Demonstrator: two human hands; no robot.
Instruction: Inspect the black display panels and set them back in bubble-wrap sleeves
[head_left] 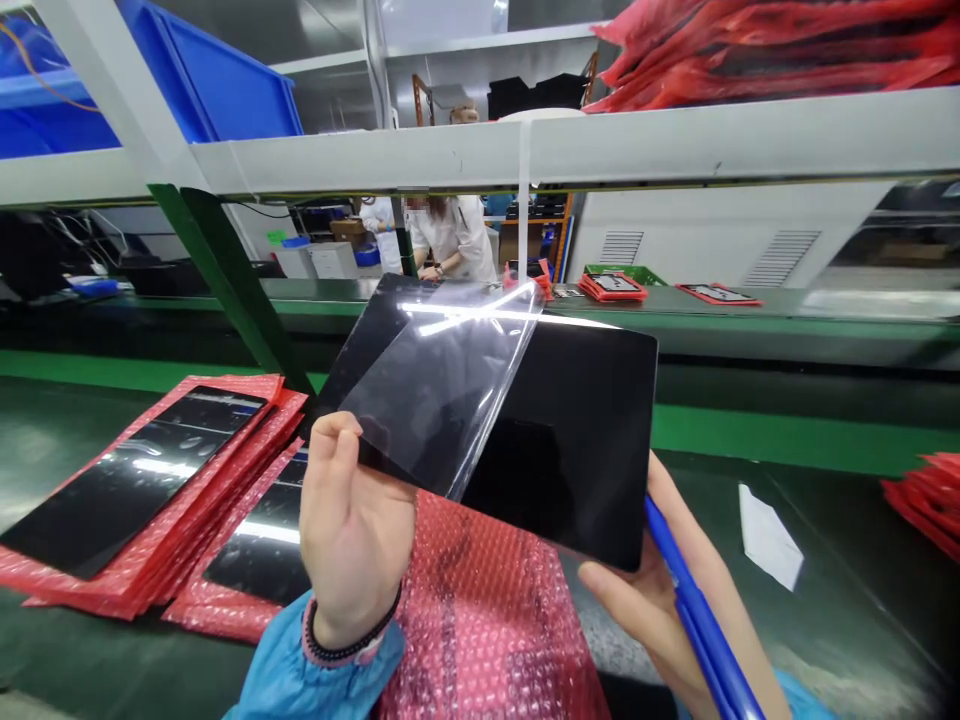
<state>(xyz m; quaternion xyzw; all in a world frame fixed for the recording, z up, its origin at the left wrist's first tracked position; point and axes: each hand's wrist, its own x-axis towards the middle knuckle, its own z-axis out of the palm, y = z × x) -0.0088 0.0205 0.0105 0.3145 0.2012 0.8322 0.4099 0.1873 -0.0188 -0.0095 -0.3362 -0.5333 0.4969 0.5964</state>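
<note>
Above the dark-green worktop (847, 520), a glossy black rectangular panel (577, 430) stretches lengthwise crosswise, the right hand (667, 590) gripping its right end, the left hand (356, 520) pinching the clear plastic film (442, 390) by its corner.

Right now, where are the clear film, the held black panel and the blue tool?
Clear film (439, 390), head view: middle of the sheet.
Black panel (574, 440), head view: bare face beside the film.
Blue tool (699, 618), head view: middle of its shaft.

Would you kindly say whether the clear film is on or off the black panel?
Off at the right end, where the black panel shows beyond the clear film; the left hand pinches its corner. Elsewhere, cannot tell.
</note>
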